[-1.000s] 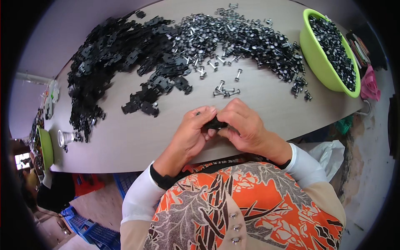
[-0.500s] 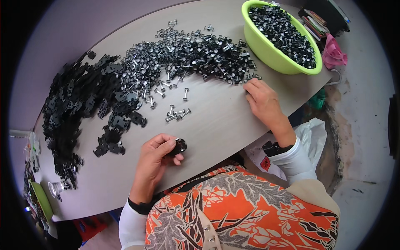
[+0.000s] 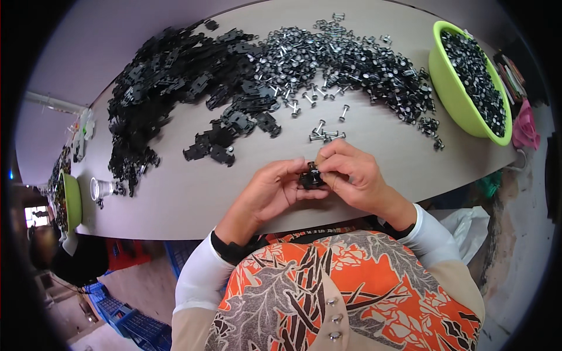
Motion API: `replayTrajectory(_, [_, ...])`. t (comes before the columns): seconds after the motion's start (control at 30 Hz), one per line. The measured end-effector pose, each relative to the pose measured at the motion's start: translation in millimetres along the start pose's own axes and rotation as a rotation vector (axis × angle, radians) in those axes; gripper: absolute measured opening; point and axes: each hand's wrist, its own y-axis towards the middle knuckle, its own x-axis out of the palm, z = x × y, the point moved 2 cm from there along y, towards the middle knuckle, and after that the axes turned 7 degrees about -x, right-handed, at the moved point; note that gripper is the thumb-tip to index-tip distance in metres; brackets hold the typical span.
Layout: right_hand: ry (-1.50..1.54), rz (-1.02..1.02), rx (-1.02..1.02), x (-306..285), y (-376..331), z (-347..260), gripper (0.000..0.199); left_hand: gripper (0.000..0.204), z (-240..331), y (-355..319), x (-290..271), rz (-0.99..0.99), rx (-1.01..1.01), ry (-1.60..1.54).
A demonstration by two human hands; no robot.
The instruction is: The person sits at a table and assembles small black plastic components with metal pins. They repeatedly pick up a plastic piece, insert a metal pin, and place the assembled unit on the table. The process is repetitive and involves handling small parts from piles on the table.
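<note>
Just above the table's near edge, my left hand [image 3: 268,192] holds a small, dark, glossy plastic part [image 3: 310,179] between thumb and fingers. My right hand [image 3: 358,180] meets it there, with thumb and forefinger pinched at the part's top; a small dark piece seems to be in that pinch, mostly hidden by the fingertips. Beyond the hands lies a little cluster of metal axles with round ends [image 3: 325,136]. Farther back spreads a heap of such axles [image 3: 304,55], running into darker small wheeled pieces [image 3: 395,88] on the right.
Black flat plastic pieces [image 3: 158,79] form a big heap at the left, with a looser group [image 3: 212,143] closer in. A lime-green basin [image 3: 468,111] full of dark pieces stands at the right. A clear cup [image 3: 100,188] lies at the left edge, near another green basin [image 3: 72,202].
My right hand has come from the right end of the heap to the part in my left hand. The view has swung left, shifting everything rightward.
</note>
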Motion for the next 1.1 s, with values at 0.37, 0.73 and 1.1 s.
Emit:
replayTrajectory(0.37, [-0.136,-0.166,-0.089,9.8,7.8,-9.5,0.018,0.026,-1.9,-16.7,-14.4,0.085,0.092,0.122])
replayTrajectory(0.73, [-0.160,-0.297,-0.057,20.0,13.8,-17.9,0.018,0.021,-4.9,-28.4,-5.2,0.222,0.210,0.397])
replayTrajectory(1.1, [0.125,-0.390,-0.042,29.3,20.4,-23.0,0.040,0.016,-13.5,-75.0,-7.6,0.544,0.356,0.541])
